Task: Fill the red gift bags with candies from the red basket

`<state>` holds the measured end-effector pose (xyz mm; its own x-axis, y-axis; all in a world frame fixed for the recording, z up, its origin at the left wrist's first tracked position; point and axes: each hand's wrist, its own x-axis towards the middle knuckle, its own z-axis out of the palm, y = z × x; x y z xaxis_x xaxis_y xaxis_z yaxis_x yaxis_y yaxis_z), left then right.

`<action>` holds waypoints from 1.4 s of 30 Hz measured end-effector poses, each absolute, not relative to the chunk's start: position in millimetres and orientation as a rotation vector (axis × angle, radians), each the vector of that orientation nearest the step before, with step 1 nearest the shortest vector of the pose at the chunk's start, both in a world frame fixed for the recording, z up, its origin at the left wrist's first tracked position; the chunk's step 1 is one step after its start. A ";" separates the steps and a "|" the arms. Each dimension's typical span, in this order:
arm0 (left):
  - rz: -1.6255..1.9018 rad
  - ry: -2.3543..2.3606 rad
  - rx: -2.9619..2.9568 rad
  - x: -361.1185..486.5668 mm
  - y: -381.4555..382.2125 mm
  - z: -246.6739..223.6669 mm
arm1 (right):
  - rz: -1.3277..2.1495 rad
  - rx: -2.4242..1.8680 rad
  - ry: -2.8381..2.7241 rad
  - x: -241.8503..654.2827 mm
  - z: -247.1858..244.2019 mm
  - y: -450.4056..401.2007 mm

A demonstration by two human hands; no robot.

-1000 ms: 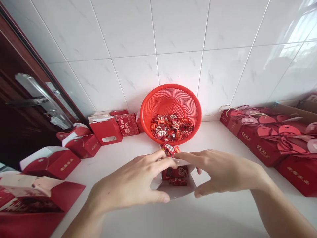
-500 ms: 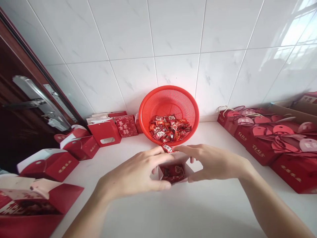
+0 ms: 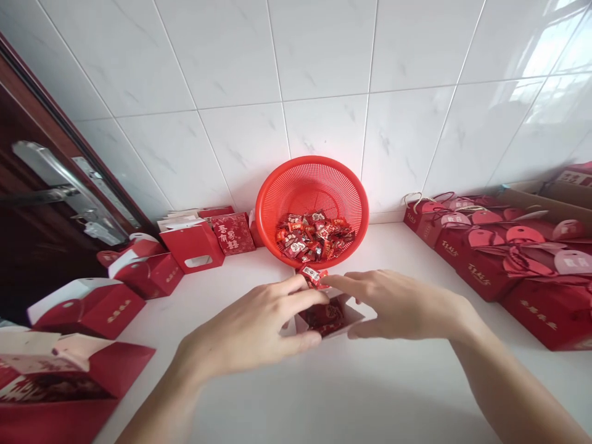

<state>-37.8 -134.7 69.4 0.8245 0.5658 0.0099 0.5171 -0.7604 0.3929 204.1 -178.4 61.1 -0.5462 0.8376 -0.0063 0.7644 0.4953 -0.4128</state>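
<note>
A small open gift box (image 3: pixel 354 317) with white inner walls sits on the white counter in front of me. Red wrapped candies (image 3: pixel 326 316) lie inside it. My left hand (image 3: pixel 259 327) curves around the box's left side, thumb at the near edge and fingers over the far side. On the opposite side, my right hand (image 3: pixel 398 302) has its thumb at the near right corner and its index finger along the far edge. One loose wrapped candy (image 3: pixel 311 275) rests just beyond my fingertips, against the basket's foot. My fingers hide the box's far rim.
A red plastic basket (image 3: pixel 314 165) leans against the tiled wall, holding more wrapped candies. Several open red boxes (image 3: pixel 87 308) line the left side, near a door handle (image 3: pixel 50 179). Several ribbon-tied red boxes (image 3: pixel 481 274) crowd the right, beside a cardboard carton (image 3: pixel 527 200).
My fingers have shifted slightly inward over the box's far side, and the box opening appears narrower. The whole view has drifted a little.
</note>
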 end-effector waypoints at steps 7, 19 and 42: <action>0.312 0.798 2.564 -36.0 -99.4 57.4 | 0.524 -1.400 -2.367 208.5 49.0 -149.5; 0.480 0.797 2.611 -32.0 -78.2 36.4 | 0.450 -1.386 -2.391 207.0 36.0 -135.8; 0.471 0.794 2.496 -31.6 -73.5 30.4 | 0.590 -1.311 -2.362 216.6 29.7 -129.0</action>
<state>-31.6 -73.5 30.4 0.7732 0.6094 0.1752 0.4460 -0.7191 0.5329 216.6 -129.0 29.7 -0.4960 0.8601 0.1193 0.7029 0.4784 -0.5263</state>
